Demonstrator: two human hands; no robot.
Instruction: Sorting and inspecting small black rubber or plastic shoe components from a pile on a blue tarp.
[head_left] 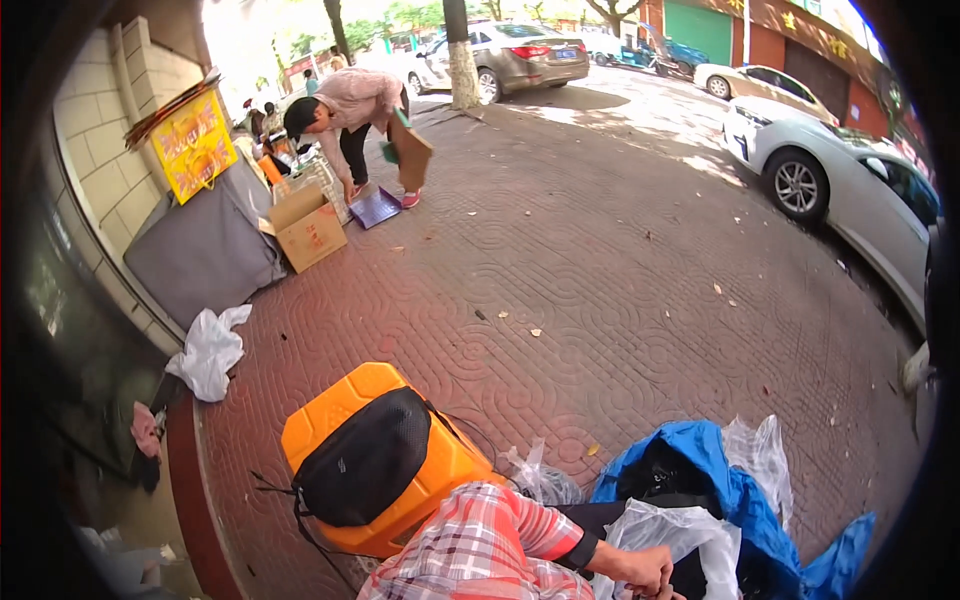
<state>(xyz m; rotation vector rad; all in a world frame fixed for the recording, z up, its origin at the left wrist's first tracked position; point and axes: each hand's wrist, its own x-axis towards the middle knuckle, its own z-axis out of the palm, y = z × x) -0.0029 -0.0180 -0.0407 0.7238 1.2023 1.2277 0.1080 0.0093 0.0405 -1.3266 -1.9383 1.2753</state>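
My left hand [640, 568] is low in the view, its plaid sleeve [470, 535] with a dark cuff coming from the left. Its fingers are curled closed beside a clear plastic bag [690, 525]. Whatever they grip is hidden at the lower edge. Around the hand lie a blue bag [690, 440] with shiny black plastic inside and another clear bag [765, 460]. My right hand cannot be made out. Left of my arm is an orange plastic container [365, 385] with a black mesh pouch [370, 460] and cords on it.
Further off, a person [355, 105] bends over an open cardboard box [310, 235] and a purple flat piece [376, 208], holding cardboard. A grey-covered stack [215, 235] and a white plastic bag [210, 355] line the left wall. Parked cars [840, 175] border the patterned pavement [560, 290].
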